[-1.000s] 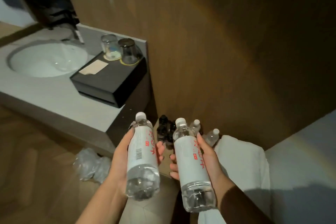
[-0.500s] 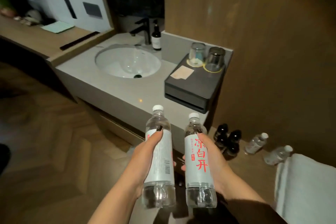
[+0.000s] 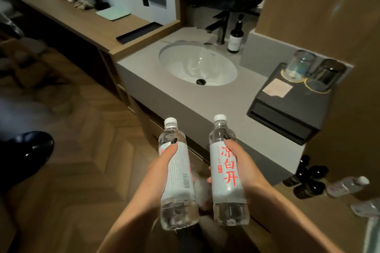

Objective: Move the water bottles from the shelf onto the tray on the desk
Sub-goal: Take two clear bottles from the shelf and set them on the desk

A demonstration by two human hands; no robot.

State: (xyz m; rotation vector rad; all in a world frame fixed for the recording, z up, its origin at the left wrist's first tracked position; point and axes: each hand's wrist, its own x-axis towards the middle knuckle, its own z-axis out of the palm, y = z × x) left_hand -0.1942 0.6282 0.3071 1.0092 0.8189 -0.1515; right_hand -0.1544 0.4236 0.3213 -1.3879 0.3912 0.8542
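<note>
I hold two clear water bottles with white labels and white caps upright in front of me. My left hand (image 3: 159,167) grips the left bottle (image 3: 177,176), its barcode side toward me. My right hand (image 3: 245,170) grips the right bottle (image 3: 227,172), which shows red characters. Two more water bottles (image 3: 347,186) lie on the low wooden shelf (image 3: 287,193) at the far right, beside several small dark bottles (image 3: 306,181). A black tray (image 3: 139,32) sits on the long wooden desk (image 3: 67,14) at the upper left.
A grey counter with a white sink (image 3: 197,64), black faucet and soap bottle (image 3: 235,37) stands straight ahead. A black box (image 3: 292,100) holds two upturned glasses (image 3: 314,70). A wood wall rises on the right. Herringbone floor lies left, with a dark shiny object (image 3: 22,156).
My view has swung left, away from the shelf and wall toward the sink and desk. Both hands keep hold of their bottles, carried upright and slightly farther apart.
</note>
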